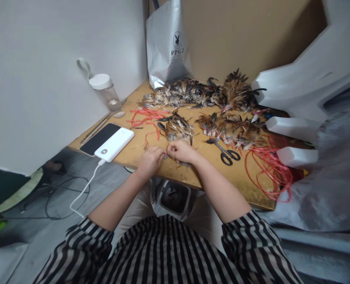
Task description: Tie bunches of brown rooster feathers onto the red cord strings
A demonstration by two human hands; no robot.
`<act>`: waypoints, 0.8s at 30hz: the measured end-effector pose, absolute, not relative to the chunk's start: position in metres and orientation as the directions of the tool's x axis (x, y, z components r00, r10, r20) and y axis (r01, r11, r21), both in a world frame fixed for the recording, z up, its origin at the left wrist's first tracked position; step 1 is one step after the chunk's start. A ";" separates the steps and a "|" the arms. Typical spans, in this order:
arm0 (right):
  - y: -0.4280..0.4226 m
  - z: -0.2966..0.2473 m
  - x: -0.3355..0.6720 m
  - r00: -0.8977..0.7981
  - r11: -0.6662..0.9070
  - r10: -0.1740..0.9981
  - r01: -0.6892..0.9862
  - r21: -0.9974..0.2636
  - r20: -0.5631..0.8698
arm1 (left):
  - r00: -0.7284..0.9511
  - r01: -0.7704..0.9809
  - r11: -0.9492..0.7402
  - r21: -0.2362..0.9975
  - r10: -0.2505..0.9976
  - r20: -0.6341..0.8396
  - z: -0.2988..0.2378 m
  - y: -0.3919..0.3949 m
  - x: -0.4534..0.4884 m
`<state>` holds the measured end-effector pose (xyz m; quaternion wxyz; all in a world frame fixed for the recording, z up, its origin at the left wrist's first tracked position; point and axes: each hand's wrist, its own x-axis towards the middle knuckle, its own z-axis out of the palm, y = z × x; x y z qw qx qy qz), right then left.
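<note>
Fingertip to fingertip, my left hand (151, 159) and my right hand (180, 151) meet over the table's front edge. Both are closed in a pinch on what looks like a small grey feather, mostly hidden by the fingers. Dark wisps of feather show beneath my right palm. Just beyond the hands lies a loose pile of brown and black feathers (177, 128). Black-handled scissors (225, 152) rest to the right of my right hand, blades pointing away. Some red plastic string (146, 115) is scattered beyond my left hand.
Feather bundles (186, 92) line the table's back, with a tied row (234, 130) at right. A red string tangle (272, 173) hangs over the right edge. A power bank (115, 145), phone (100, 139), bottle (106, 92) and silver bag (167, 47) stand around. A bin (175, 197) sits below.
</note>
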<state>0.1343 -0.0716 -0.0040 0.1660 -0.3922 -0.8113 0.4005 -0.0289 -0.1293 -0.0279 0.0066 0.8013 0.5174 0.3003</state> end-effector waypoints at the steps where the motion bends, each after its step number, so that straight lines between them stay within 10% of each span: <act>1: -0.072 -0.004 0.134 -0.632 0.366 0.773 0.505 -0.782 -0.047 | 0.285 0.829 -0.462 0.316 0.833 0.474 -0.027 -0.130 -0.029; 24: -0.068 -0.005 0.136 -0.566 0.385 0.824 0.568 -0.727 -0.005 | 0.293 0.825 -0.474 0.308 0.825 0.484 -0.026 -0.137 -0.035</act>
